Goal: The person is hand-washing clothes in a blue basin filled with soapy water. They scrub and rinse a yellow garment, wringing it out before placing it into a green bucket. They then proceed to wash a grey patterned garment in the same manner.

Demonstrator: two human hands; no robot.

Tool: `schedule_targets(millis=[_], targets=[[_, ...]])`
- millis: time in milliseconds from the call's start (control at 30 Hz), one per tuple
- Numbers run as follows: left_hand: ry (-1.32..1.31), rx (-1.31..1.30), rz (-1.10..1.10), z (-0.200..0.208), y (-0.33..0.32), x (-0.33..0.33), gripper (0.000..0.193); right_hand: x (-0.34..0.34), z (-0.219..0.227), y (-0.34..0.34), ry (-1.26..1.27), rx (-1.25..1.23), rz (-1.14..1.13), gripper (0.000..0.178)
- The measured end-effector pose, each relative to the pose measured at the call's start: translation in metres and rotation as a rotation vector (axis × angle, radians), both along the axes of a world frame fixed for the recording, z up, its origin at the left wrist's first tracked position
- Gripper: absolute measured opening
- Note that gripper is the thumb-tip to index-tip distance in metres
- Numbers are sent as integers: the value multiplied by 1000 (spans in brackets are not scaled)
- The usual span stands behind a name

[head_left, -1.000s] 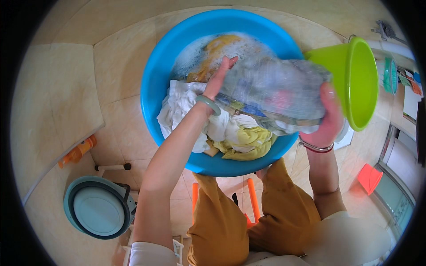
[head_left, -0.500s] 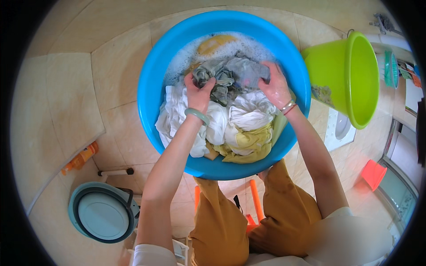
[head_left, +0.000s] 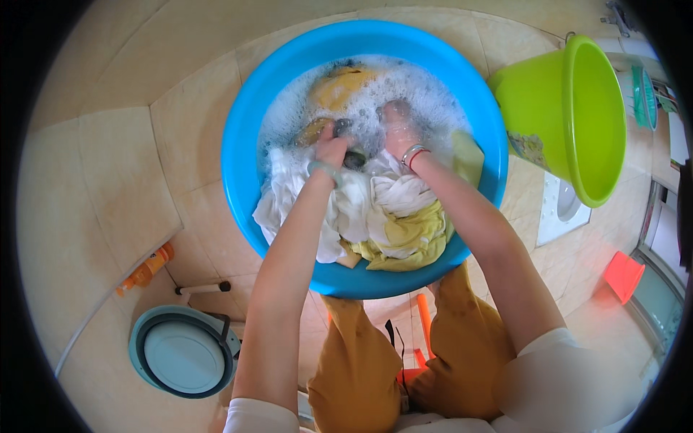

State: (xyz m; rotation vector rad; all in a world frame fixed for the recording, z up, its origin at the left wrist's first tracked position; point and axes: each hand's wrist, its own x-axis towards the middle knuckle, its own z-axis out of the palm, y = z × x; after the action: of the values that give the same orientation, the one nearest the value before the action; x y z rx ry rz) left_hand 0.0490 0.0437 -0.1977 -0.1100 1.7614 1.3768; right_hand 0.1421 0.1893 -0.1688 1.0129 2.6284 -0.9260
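Note:
A large blue basin (head_left: 242,144) holds foamy water and wet laundry. At the left, my left hand (head_left: 332,150) is closed around a dark grey garment (head_left: 354,159), most of which lies under the suds. My right hand (head_left: 401,133) is sunk in the foam to its right, its fingers blurred and covered by water. White clothes (head_left: 350,206) and a yellow-green garment (head_left: 411,234) are heaped on the near side, below my wrists. A mustard-coloured cloth (head_left: 339,88) pokes out of the suds at the far side.
A lime-green bucket (head_left: 538,108) lies tilted against the basin's right side, by a white floor fixture (head_left: 559,209). A grey collapsible basin (head_left: 184,357) and orange bottles (head_left: 148,268) stand at the left. An orange-red container (head_left: 623,276) is at the right; an orange stool (head_left: 424,325) sits between my legs.
Both hands have gone down into the water, taking the grey garment under the foam. The right hand has shifted left, closer to the left one. The view has moved slightly.

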Motion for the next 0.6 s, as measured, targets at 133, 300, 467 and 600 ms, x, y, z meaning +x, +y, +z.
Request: schedule_targets(millis=[133,300,467,600], targets=[[-583,539,245,64,11,14,57,7,57,-24,661,0,99,31],[-251,826,78,81,-6,29,42,42,136,-83,603,119,499,38],[-364,864,145,68,-12,32,34,33,165,-103,677,194,393,36],[-467,931,159,85,1,26,31,24,159,-100,756,254,280,32]])
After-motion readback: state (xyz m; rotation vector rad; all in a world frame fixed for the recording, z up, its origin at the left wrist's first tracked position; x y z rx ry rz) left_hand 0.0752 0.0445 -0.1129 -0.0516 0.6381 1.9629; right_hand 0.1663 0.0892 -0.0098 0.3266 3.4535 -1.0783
